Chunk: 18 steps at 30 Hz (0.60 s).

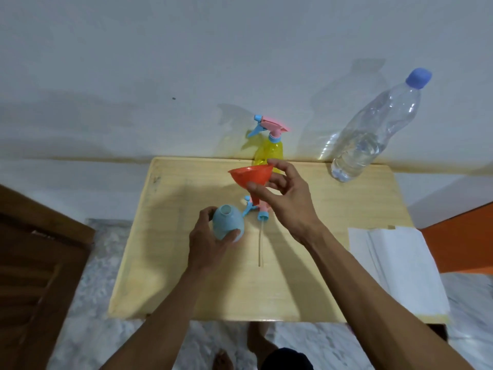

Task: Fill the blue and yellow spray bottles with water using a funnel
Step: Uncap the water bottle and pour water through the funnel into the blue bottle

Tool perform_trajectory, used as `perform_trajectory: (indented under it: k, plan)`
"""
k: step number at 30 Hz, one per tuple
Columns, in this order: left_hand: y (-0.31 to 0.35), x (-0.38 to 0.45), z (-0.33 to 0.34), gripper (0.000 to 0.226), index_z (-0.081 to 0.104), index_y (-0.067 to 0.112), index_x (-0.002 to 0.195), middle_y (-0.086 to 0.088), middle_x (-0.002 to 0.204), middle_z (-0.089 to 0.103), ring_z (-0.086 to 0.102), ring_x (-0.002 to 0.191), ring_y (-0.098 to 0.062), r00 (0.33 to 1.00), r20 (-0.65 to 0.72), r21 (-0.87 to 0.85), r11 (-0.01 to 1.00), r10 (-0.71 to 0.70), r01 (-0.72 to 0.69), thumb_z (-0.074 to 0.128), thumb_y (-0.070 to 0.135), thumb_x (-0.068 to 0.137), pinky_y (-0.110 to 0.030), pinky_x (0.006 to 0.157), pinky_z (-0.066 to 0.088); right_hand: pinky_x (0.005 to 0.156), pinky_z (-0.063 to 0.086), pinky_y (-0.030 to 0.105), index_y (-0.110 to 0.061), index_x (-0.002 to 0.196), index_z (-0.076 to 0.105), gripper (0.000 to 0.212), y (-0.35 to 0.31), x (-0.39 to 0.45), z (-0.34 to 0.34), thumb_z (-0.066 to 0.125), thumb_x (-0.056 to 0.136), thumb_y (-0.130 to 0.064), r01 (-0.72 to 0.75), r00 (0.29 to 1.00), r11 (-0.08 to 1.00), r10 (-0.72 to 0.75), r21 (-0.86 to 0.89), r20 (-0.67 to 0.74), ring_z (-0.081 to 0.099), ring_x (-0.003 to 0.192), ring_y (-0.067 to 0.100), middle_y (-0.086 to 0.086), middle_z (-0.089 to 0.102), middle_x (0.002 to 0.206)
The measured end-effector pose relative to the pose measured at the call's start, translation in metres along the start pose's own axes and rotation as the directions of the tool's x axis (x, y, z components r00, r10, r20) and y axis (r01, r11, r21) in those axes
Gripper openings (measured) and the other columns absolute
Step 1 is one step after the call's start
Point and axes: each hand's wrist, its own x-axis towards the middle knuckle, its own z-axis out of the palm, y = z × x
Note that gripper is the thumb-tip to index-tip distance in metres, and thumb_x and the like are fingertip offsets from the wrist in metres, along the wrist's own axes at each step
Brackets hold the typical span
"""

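My left hand [206,243] grips the light blue spray bottle [227,222] upright on the wooden table [306,276]; its neck is open, with no sprayer on it. My right hand [284,198] pinches an orange funnel [250,176] by its rim and cone, held in the air just right of and above the blue bottle's mouth. The removed pink and blue spray head [260,209] with its long dip tube lies on the table under the funnel. The yellow spray bottle [269,152], sprayer still on, stands at the table's far edge by the wall.
A large clear water bottle [373,134] with a blue cap stands at the table's far right corner, partly filled. White folded paper [394,265] lies on the right edge. A dark wooden door [34,263] is at the left, an orange surface [461,247] at the right.
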Motion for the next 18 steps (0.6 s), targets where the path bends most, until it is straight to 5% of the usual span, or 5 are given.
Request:
perform_trajectory:
  k: [3,8,13,18]
  plan:
    - [0.0,-0.001,0.0,0.071,0.05,0.028,0.121,0.013,0.117,0.061,0.056,0.105,-0.009,1.0,0.0,0.0,1.0,-0.008,0.008,0.077,0.053,0.059,-0.025,0.077,0.046,0.087,0.057,0.031,-0.024,0.13,0.052,0.069,0.006,-0.003,0.017,0.091,0.073,-0.02,-0.009,0.998,0.999,0.012,-0.051,0.055,0.069,0.106,0.006,0.003,0.077,0.106]
    - [-0.002,0.001,0.0,0.067,0.049,0.029,0.122,0.014,0.115,0.06,0.056,0.104,-0.01,1.0,-0.004,0.009,1.0,-0.015,0.015,0.087,0.035,0.067,-0.028,0.08,0.049,0.102,0.05,0.054,-0.028,0.128,0.051,0.076,0.019,0.0,0.032,0.094,0.066,-0.031,0.0,0.997,0.993,0.009,-0.122,0.079,0.069,0.105,0.011,-0.002,0.077,0.108]
    - [-0.007,0.001,0.0,0.066,0.05,0.026,0.124,0.01,0.116,0.061,0.057,0.104,-0.012,1.0,-0.003,0.004,1.0,0.009,-0.009,0.087,0.034,0.069,-0.029,0.081,0.049,0.106,0.049,0.046,-0.028,0.128,0.049,0.078,0.029,0.003,0.037,0.095,0.066,-0.024,0.035,0.996,0.98,-0.017,-0.196,0.092,0.068,0.104,0.007,-0.001,0.076,0.108]
    - [-0.008,0.003,-0.001,0.067,0.05,0.023,0.127,0.007,0.117,0.061,0.057,0.104,-0.012,1.0,0.015,-0.012,1.0,0.007,-0.007,0.086,0.033,0.072,-0.014,0.076,0.042,0.099,0.053,0.052,-0.035,0.123,0.049,0.079,0.041,0.004,0.034,0.097,0.061,-0.025,0.066,0.994,0.966,-0.041,-0.25,0.103,0.067,0.11,0.019,0.0,0.074,0.113]
